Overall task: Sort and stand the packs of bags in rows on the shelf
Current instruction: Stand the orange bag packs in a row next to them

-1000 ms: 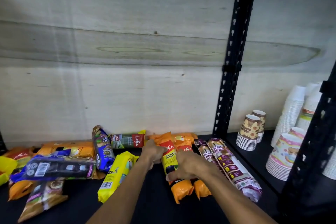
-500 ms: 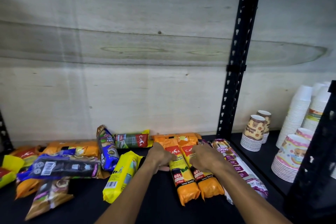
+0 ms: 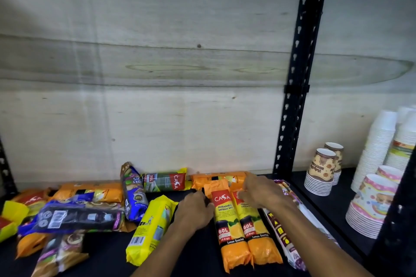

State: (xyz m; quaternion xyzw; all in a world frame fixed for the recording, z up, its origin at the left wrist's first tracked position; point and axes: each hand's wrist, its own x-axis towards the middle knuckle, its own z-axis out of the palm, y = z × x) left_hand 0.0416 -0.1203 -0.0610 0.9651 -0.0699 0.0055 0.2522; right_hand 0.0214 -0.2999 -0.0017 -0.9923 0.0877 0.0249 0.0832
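Two orange packs of garbage bags lie flat side by side on the black shelf [image 3: 198, 261], the left one [image 3: 229, 227] and the right one [image 3: 258, 238]. My left hand [image 3: 194, 211] rests against the left pack's left edge, fingers curled. My right hand [image 3: 261, 191] lies over the top of the right pack, fingers spread. A purple and white pack [image 3: 286, 231] lies just right of them, partly under my forearm. Another orange pack [image 3: 220, 179] lies crosswise by the back wall.
A yellow pack [image 3: 150, 229], a blue pack [image 3: 132, 193], a green pack [image 3: 165, 180] and several jumbled packs [image 3: 74, 213] lie to the left. A black upright post [image 3: 299, 74] divides the shelf. Stacks of paper cups [image 3: 322, 168] stand to the right.
The two orange packs went from held and askew to lying flat together. My left hand slid to the left pack's side and my right hand moved up over the right pack's top.
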